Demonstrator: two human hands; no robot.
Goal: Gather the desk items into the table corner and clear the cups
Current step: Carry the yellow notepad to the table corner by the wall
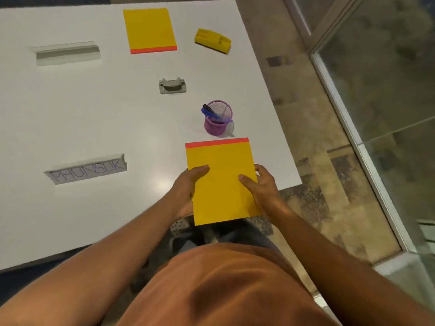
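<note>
Both hands hold a yellow notepad with a red top strip at the near right corner of the white table. My left hand grips its left edge and my right hand its right edge, thumbs on top. The pad's near end overhangs the table edge. Just beyond it stands a purple mesh pen cup with blue pens. A second yellow notepad lies at the far side. No drinking cups are in view.
A grey hole punch sits mid-table, a yellow desk organiser at the far right, a grey nameplate reading PHUNSUK at the near left and a second grey nameplate at the far left. Glass wall and patterned floor lie to the right.
</note>
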